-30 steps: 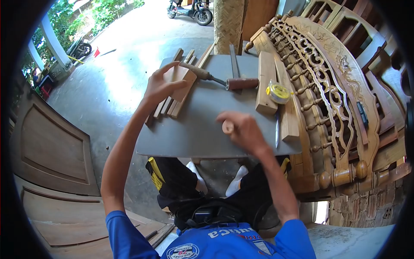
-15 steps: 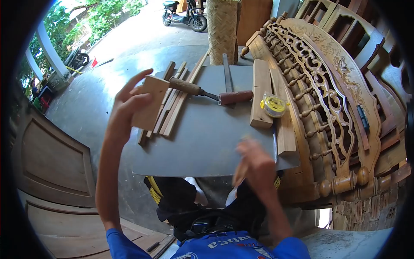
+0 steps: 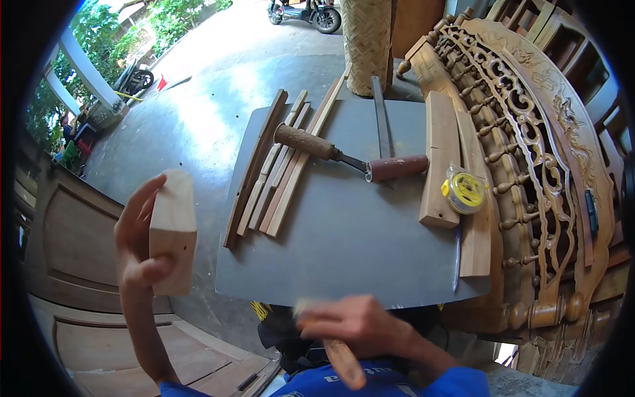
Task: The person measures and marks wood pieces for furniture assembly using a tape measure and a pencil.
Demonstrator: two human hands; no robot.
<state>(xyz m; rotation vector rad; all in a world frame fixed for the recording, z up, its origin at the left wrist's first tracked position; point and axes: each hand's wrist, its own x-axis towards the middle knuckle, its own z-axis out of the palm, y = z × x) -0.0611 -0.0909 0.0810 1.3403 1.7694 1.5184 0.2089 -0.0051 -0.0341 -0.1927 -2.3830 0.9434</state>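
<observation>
My left hand [image 3: 142,245] grips a pale wooden block [image 3: 173,231], held up to the left of the grey table [image 3: 331,264]. Low in the middle, at the table's near edge, my right hand [image 3: 360,324] is closed round a brush-like tool with an orange-brown wooden handle [image 3: 344,364]; its pale tip is blurred. On the table lie several thin wooden strips [image 3: 291,178], with a wooden-handled tool [image 3: 304,142] across them. Its metal shaft meets a red-brown cylinder [image 3: 397,168]. A yellow tape measure [image 3: 465,190] rests on thick wooden pieces [image 3: 442,152] at the right.
A dark metal bar [image 3: 381,116] lies at the table's far edge and a pen [image 3: 456,258] near its right edge. Carved wooden furniture [image 3: 529,145] stands close on the right. Wooden panels [image 3: 79,231] are at the left. Far left, a person [image 3: 69,129] sits.
My left hand has moved left and down with the block, now turned to show two faces. My right hand has moved left and down with its tool. The view has shifted.
</observation>
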